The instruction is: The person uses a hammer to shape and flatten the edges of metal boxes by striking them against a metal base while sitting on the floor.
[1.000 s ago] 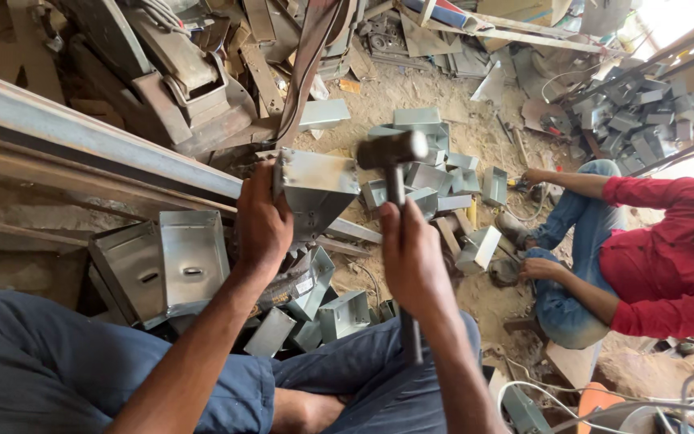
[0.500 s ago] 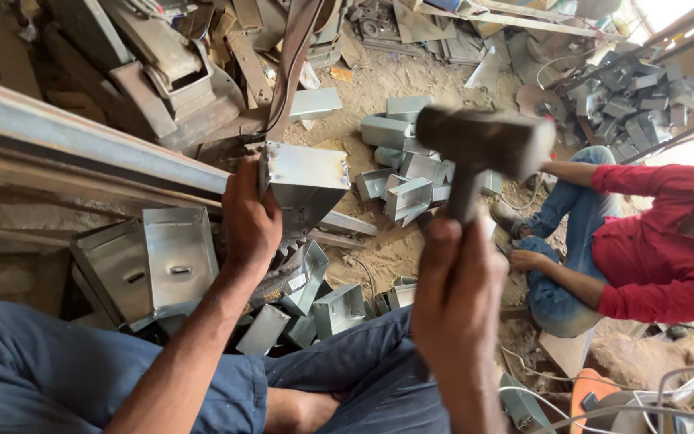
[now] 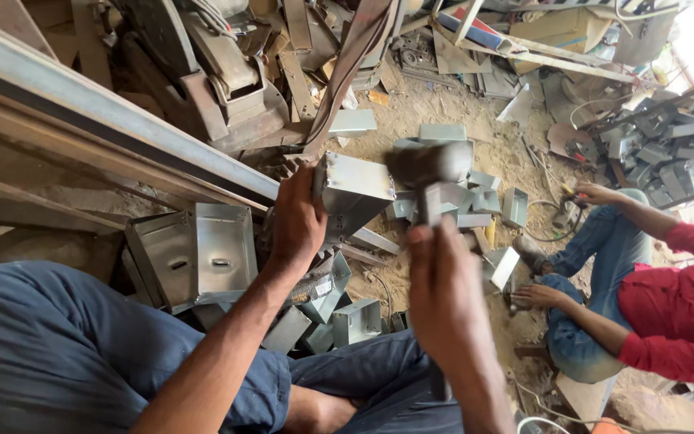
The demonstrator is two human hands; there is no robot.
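My left hand (image 3: 297, 219) grips the near side of a folded sheet-metal box (image 3: 357, 191) and holds it tilted above my knees. In my right hand (image 3: 442, 283) is a hammer, gripped by its handle, its dark blurred head (image 3: 427, 163) close to the box's right edge. More folded metal pieces (image 3: 339, 317) lie between my legs, below the held box.
A finished metal box (image 3: 202, 253) rests at my left beside a long steel beam (image 3: 106, 120). Scrap metal and tools are heaped at the back. A person in a red shirt (image 3: 676, 313) sits at the right on the sandy floor, near more metal pieces (image 3: 668, 149).
The hammer head, raised high to the right half a second ago, has swung down and left to the box. My left hand keeps hold of the box.
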